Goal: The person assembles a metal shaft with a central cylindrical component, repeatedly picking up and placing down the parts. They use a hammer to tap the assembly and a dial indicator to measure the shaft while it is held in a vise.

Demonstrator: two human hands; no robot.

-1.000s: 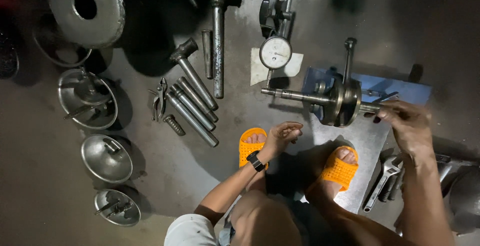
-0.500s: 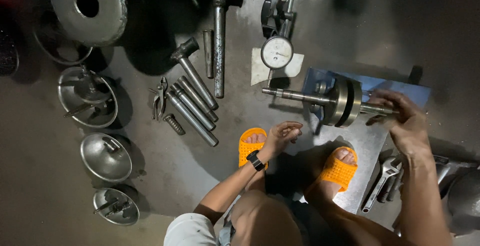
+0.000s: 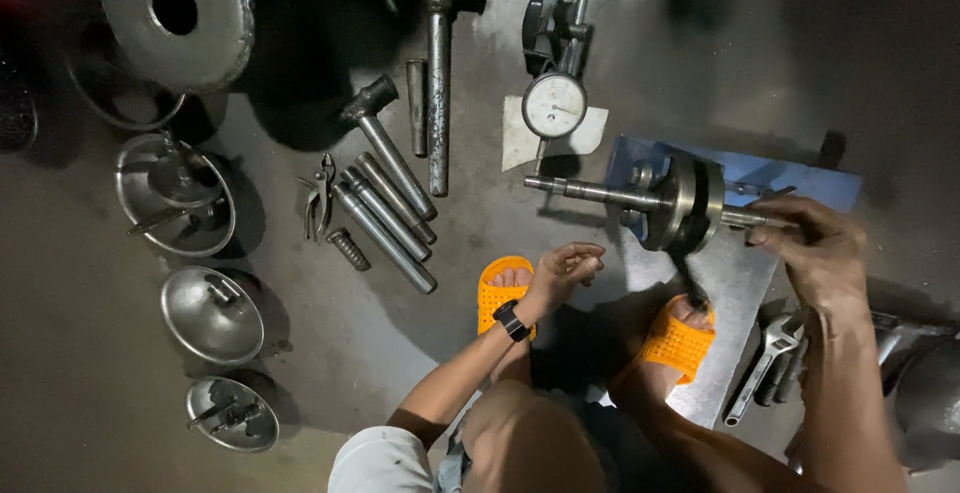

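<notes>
The floor (image 3: 700, 73) carried everything, and the crankshaft (image 3: 685, 203) served as the landmark: it lay across a blue stand (image 3: 800, 188) in front of the person's orange sandals (image 3: 680, 343), its long shaft pointing left. The step in hand looked like truing or checking the crankshaft on its stand, turning it by the right-hand end; the next move would call for a slow, steady twist without lifting the shaft off its rests. Far to the upper left of the crankshaft sat a heavy disc (image 3: 175, 18), and below it three round metal covers (image 3: 210, 315). Left of the crankshaft lay a long hammer (image 3: 440, 83) and a row of steel rods (image 3: 385, 223), with pliers (image 3: 322, 198) beside them. Just above the shaft's left end stood a dial gauge (image 3: 553, 105). A wrench (image 3: 760, 368) lay to the lower right of the crankshaft. The right hand (image 3: 815, 253) was closed around the crankshaft's right stub, fingers pinching it. The left hand (image 3: 565, 271) hung loosely curled just below the shaft, holding nothing, above the left sandal.
</notes>
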